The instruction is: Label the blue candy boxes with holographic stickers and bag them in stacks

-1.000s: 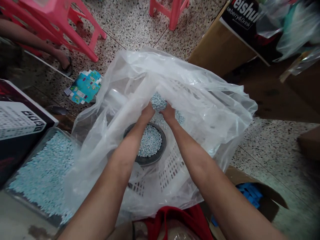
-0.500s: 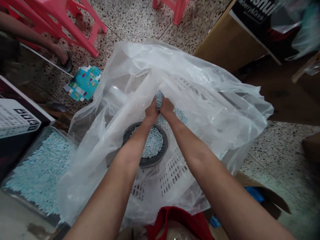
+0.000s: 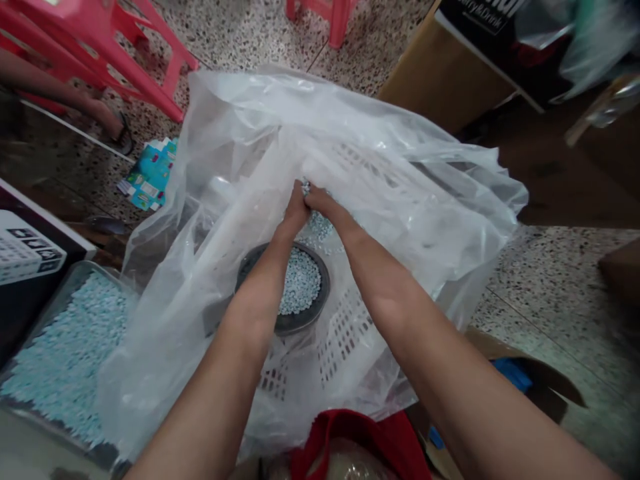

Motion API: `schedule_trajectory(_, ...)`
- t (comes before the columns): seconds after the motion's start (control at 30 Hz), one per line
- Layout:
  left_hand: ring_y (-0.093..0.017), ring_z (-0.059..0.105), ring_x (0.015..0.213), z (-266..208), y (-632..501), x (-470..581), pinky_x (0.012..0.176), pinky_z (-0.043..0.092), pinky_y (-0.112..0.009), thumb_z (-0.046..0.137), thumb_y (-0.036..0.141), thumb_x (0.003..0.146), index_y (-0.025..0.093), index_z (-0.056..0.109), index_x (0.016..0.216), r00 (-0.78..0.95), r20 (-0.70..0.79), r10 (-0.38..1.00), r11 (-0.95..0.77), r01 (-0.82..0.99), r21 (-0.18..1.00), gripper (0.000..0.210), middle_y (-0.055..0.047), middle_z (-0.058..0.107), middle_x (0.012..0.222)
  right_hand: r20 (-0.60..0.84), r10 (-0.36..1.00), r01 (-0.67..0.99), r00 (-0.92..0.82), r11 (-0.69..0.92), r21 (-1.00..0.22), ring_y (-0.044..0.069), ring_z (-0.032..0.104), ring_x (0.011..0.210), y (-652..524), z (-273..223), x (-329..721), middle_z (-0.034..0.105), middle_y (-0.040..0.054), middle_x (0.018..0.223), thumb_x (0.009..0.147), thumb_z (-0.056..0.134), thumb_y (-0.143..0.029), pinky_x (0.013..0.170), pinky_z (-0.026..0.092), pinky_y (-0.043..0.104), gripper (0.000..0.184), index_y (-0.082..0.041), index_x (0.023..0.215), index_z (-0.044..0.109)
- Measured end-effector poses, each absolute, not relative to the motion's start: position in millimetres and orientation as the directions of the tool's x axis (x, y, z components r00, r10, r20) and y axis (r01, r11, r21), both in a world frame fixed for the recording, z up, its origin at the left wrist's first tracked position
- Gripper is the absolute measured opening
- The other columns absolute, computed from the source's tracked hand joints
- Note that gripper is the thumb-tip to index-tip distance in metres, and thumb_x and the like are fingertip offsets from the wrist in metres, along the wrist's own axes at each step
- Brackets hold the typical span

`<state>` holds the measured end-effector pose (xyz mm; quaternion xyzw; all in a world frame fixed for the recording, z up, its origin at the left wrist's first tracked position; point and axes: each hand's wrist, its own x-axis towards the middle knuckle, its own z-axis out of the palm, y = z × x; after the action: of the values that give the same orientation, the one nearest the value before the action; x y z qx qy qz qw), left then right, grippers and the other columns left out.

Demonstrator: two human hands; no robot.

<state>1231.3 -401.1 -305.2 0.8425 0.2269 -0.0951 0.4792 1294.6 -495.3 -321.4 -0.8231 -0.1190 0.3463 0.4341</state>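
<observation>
My left hand and my right hand are cupped together, touching, over the middle of a clear plastic bag. A small clump of pale blue pellets shows between the fingers; most of the fingers are hidden. Just below my wrists lie loose pellets on the plastic. Nearer to me, a dark round bowl holds more of the same pellets, its left side covered by my left forearm. Under the plastic is a white slotted crate.
At left a tray full of pale blue pellets stands beside a printed box. Flattened blue packaging lies on the floor. Pink stools and another person's foot are at far left. Cardboard boxes stand at right.
My hands have drawn closer together and moved slightly away from me; fewer pellets show between them. The whole view has shifted a little. The bowl stays in place.
</observation>
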Motion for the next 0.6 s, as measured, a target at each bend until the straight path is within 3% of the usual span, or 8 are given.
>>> schedule_trajectory(0.1, -0.035, 0.065, 0.118, -274, -406, 1228, 0.104, 0.051, -0.049, 0.062, 0.017, 0.094, 0.018, 0.057, 0.125, 0.906, -0.34, 0.25, -0.498, 0.422, 0.757, 0.031, -0.016, 0.068, 0.116, -0.46, 0.478, -0.148, 0.748, -0.556, -0.818, 0.029, 0.065, 0.111, -508, -297, 1281, 0.075, 0.0096, 0.104, 0.085, 0.053, -0.018, 0.105, 0.053, 0.045, 0.021, -0.015, 0.101, 0.067)
schedule_trajectory(0.2, -0.036, 0.062, 0.124, -227, -414, 1187, 0.106, 0.05, -0.048, 0.054, 0.014, 0.097, 0.014, 0.054, 0.133, 0.892, -0.389, 0.23, -0.625, 0.441, 0.644, 0.036, -0.019, 0.064, 0.127, -0.441, 0.43, -0.177, 0.788, -0.528, -0.831, 0.026, 0.061, 0.112, -514, -258, 1234, 0.07, 0.0094, 0.114, 0.08, 0.057, -0.015, 0.107, 0.051, 0.043, 0.031, -0.016, 0.11, 0.061)
schedule_trajectory(0.33, -0.033, 0.059, 0.133, -173, -415, 1098, 0.109, 0.05, -0.044, 0.048, 0.011, 0.099, 0.013, 0.053, 0.138, 0.816, -0.53, 0.228, -0.74, 0.5, 0.45, 0.04, -0.021, 0.059, 0.14, -0.562, 0.4, -0.293, 0.725, -0.559, -0.776, 0.026, 0.06, 0.116, -510, -207, 1143, 0.066, 0.0107, 0.124, 0.078, 0.059, -0.011, 0.109, 0.05, 0.042, 0.038, -0.019, 0.115, 0.059)
schedule_trajectory(0.47, -0.034, 0.07, 0.116, -156, -400, 1056, 0.095, 0.057, -0.042, 0.064, 0.002, 0.084, 0.017, 0.052, 0.146, 0.656, -0.73, 0.189, -0.81, 0.524, 0.261, 0.065, -0.022, 0.057, 0.144, -0.65, 0.366, -0.377, 0.666, -0.587, -0.717, 0.025, 0.063, 0.118, -521, -189, 1107, 0.07, 0.0075, 0.122, 0.072, 0.067, -0.008, 0.109, 0.049, 0.038, 0.047, -0.021, 0.117, 0.065)
schedule_trajectory(0.53, -0.035, 0.069, 0.116, -161, -392, 1071, 0.097, 0.057, -0.043, 0.065, 0.004, 0.084, 0.017, 0.051, 0.148, 0.675, -0.714, 0.183, -0.852, 0.471, 0.228, 0.068, -0.022, 0.058, 0.142, -0.698, 0.235, -0.459, 0.677, -0.606, -0.65, 0.024, 0.063, 0.12, -532, -198, 1124, 0.072, 0.0066, 0.121, 0.079, 0.067, -0.011, 0.109, 0.048, 0.038, 0.047, -0.022, 0.125, 0.065)
schedule_trajectory(0.6, -0.034, 0.065, 0.125, -175, -388, 1106, 0.105, 0.053, -0.044, 0.06, 0.008, 0.09, 0.016, 0.054, 0.145, 0.768, -0.627, 0.129, -0.886, 0.373, 0.275, 0.056, -0.021, 0.061, 0.14, -0.75, 0.042, -0.579, 0.66, -0.607, -0.544, 0.024, 0.065, 0.118, -542, -215, 1152, 0.073, 0.0084, 0.115, 0.091, 0.06, -0.014, 0.105, 0.051, 0.039, 0.038, -0.019, 0.128, 0.065)
